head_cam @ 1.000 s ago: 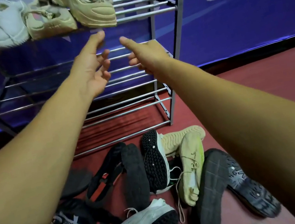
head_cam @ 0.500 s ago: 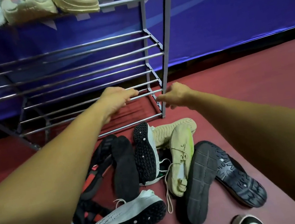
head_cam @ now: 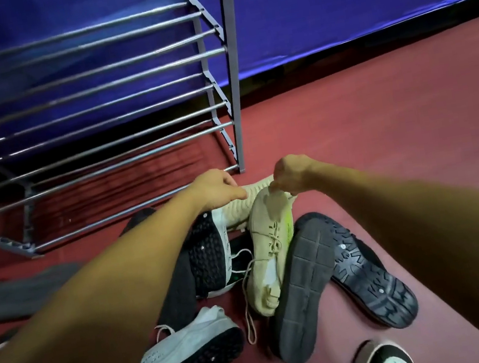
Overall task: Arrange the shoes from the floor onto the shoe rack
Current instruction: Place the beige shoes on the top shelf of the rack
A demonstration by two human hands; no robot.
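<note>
A beige knit shoe with a green-edged sole lies in the pile on the red floor. My right hand pinches its heel end. Behind it a second beige shoe lies on its side with its ribbed sole showing. The fingers of my left hand curl onto that shoe. The metal shoe rack stands just behind both hands. Its lower bar shelves hold nothing. The top shelf is out of view.
Around the beige pair lie two black-soled shoes, a white shoe with a studded black sole, a white sneaker and a black-and-white shoe. A grey flat item lies at left. Blue banner behind.
Both hands came down from the rack's upper shelf to the floor pile. The right hand took the beige shoe's heel and the left hand reached the second beige shoe. The view tilted downward.
</note>
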